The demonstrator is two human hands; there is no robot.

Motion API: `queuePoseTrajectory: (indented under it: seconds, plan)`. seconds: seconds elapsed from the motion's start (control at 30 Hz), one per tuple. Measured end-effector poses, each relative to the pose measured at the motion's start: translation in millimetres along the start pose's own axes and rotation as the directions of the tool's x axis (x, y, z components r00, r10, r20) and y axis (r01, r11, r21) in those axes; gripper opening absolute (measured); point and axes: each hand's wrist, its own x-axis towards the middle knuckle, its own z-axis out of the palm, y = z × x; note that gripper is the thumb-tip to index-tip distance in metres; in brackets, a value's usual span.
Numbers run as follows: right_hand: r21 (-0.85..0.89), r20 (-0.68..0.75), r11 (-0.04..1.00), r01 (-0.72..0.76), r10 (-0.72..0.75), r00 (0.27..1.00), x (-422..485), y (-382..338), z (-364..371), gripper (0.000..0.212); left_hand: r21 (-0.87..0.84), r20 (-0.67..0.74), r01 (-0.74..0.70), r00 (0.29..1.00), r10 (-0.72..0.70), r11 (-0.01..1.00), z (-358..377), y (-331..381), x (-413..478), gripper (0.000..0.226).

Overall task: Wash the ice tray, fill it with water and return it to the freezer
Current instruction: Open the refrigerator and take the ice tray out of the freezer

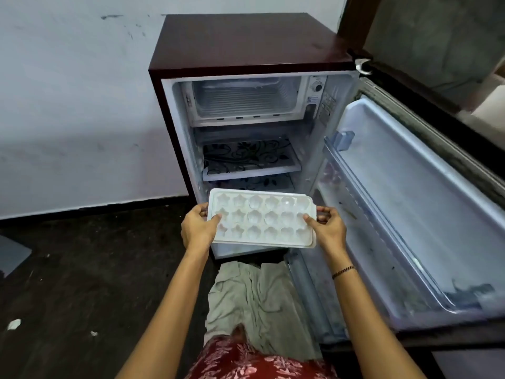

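The person stood facing the small fridge (246,42), whose door (410,201) hung wide open to its right. They held the ice tray (262,218) out flat in front of the fridge's lower opening, well below the freezer compartment (246,98) at the top of the fridge, which stood open and looked bare.

The left hand (196,228) pinched one short end of the tray, thumb laid over the rim and fingers curled underneath. The right hand (326,228) gripped the other short end the same way. The tray sat roughly level between them, dipping only a little.

It looked like thin white plastic, light in itself and likely to flex if held by one corner. The cells gleamed, but I could not tell whether they held water. If they did, the tray would be heavier, inclined to slop, and perhaps slick at the rim. Holding both short ends seemed the sound choice, since it kept the fingers out of the cells.

A crumpled cloth (257,294) lay on the floor at the foot of the fridge, and a patterned shelf (248,157) sat inside, under the freezer.
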Motion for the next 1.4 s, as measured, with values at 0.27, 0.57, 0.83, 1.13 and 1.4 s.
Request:
queuePoseTrajectory:
  seconds: [0.27,0.57,0.83,1.13,1.4]
  plan:
    - [-0.035,-0.047,0.998,-0.055,0.054,0.997,-69.6,53.2,-84.7,0.032,0.065,0.110,-0.031,0.994,0.024,0.997,7.3,-29.4,-84.8,0.037]
    - [0.005,-0.141,0.982,-0.191,0.190,0.972,-140.9,114.1,-138.0,0.033,0.169,0.256,-0.068,0.966,0.023,0.983,17.8,-59.5,-142.4,0.030]
    - [0.058,-0.316,0.950,-0.306,0.309,0.897,-195.2,149.1,-171.5,0.034,0.198,0.562,-0.204,0.825,0.059,0.959,51.3,-55.0,-154.9,0.024]
    - [0.285,-0.587,0.889,-0.359,0.458,0.668,-271.5,171.2,-208.4,0.032,0.158,0.836,-0.382,0.542,0.083,0.911,94.9,-61.0,-194.1,0.023]
    - [0.569,-0.700,0.786,-0.240,0.617,0.361,-361.2,192.5,-229.3,0.024,0.024,0.978,-0.506,0.189,0.084,0.862,139.7,-63.0,-248.9,0.021]
